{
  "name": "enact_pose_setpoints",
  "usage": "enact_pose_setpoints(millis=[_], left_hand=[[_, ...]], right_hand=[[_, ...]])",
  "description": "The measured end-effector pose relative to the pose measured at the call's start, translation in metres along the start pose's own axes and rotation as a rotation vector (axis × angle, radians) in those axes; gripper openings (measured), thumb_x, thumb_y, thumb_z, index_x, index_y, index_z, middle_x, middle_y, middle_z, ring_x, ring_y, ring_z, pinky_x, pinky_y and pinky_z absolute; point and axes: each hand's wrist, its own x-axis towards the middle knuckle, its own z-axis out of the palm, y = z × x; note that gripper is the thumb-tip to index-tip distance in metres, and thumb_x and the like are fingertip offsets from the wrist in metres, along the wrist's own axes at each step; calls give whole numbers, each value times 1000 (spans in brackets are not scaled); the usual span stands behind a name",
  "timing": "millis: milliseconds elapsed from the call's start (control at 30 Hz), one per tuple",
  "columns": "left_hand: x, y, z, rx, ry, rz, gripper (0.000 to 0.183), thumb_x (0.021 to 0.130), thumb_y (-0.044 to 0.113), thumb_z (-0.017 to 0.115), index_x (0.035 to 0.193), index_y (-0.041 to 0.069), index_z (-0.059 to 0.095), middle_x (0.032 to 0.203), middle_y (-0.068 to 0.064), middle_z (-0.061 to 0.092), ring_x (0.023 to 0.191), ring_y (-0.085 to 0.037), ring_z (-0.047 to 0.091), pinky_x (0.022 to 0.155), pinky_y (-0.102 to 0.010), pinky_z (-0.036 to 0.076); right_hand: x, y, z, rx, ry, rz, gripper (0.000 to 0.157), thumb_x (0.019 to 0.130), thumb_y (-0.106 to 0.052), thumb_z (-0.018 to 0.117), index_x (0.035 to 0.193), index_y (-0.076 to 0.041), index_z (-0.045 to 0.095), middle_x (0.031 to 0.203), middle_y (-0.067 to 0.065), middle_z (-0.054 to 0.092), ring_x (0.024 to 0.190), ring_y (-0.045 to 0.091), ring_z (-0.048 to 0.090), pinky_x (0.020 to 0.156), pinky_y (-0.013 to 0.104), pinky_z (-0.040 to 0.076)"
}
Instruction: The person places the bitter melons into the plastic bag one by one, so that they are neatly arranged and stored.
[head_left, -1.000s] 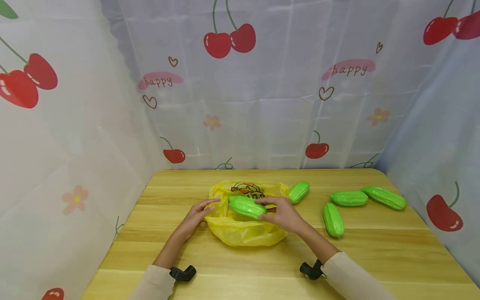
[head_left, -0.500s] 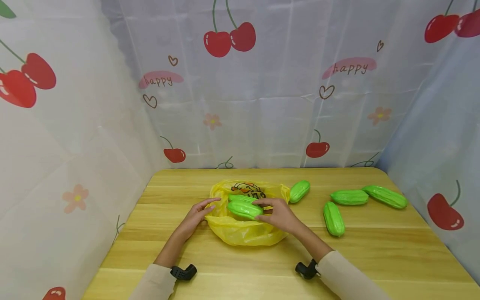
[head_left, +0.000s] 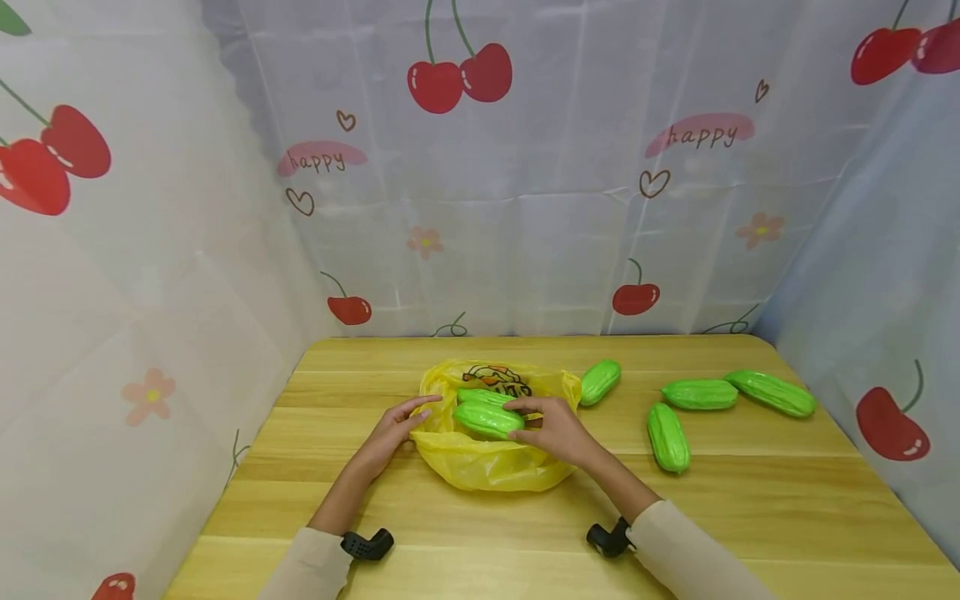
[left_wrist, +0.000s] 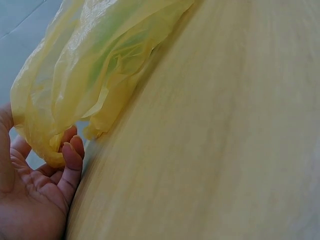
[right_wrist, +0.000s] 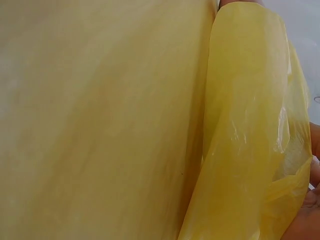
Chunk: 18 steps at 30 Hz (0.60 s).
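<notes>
A yellow plastic bag (head_left: 491,472) lies with its mouth open in the middle of the table. Its printed inner wall faces me. My left hand (head_left: 386,440) is at the bag's left rim; in the left wrist view its curled fingers (left_wrist: 73,157) hold a fold of the plastic. With thumb and fingertips my right hand (head_left: 558,432) grips the right end of a bright green ridged gourd (head_left: 483,421) inside the bag's mouth. Just behind it a second green gourd (head_left: 480,397) shows in the bag. The bag (right_wrist: 245,115) hides most of the right hand in the right wrist view.
Outside the bag, one green gourd (head_left: 601,382) lies at its right rear. Further right are another gourd (head_left: 667,438), one lying sideways (head_left: 699,394) and one at the far right (head_left: 771,393). A cherry-print curtain (head_left: 480,208) stands behind the wooden table (head_left: 480,550).
The right hand has brought its gourd slightly left and down, level with the second gourd in the bag. The left hand has stayed at the rim.
</notes>
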Motion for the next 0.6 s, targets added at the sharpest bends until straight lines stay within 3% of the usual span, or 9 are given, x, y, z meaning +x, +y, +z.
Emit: enact_pose_setpoints(millis=[167, 400, 600], left_hand=[[-2, -1, 0, 0, 1, -3, 43, 105, 35, 56, 145, 17, 58, 158, -5, 40, 140, -28, 40, 96, -28, 50], [-3, -1, 0, 11, 2, -2, 43, 106, 33, 56, 145, 16, 58, 158, -5, 40, 143, -28, 36, 98, -29, 49], [-2, 1, 1, 18, -1, 7, 42, 106, 33, 55, 145, 17, 58, 158, -4, 41, 144, -26, 34, 101, -28, 47]], right_hand=[[1, -2, 1, 0, -13, 1, 42, 87, -3, 79, 128, -4, 69, 131, 16, 65, 116, 34, 63, 88, 38, 58], [3, -4, 3, -10, -13, 17, 41, 87, -3, 79, 127, -4, 70, 129, 14, 67, 115, 31, 65, 85, 30, 58], [4, -3, 4, -34, 5, -14, 40, 86, -1, 80, 125, -2, 71, 125, 16, 69, 110, 33, 67, 82, 28, 58]])
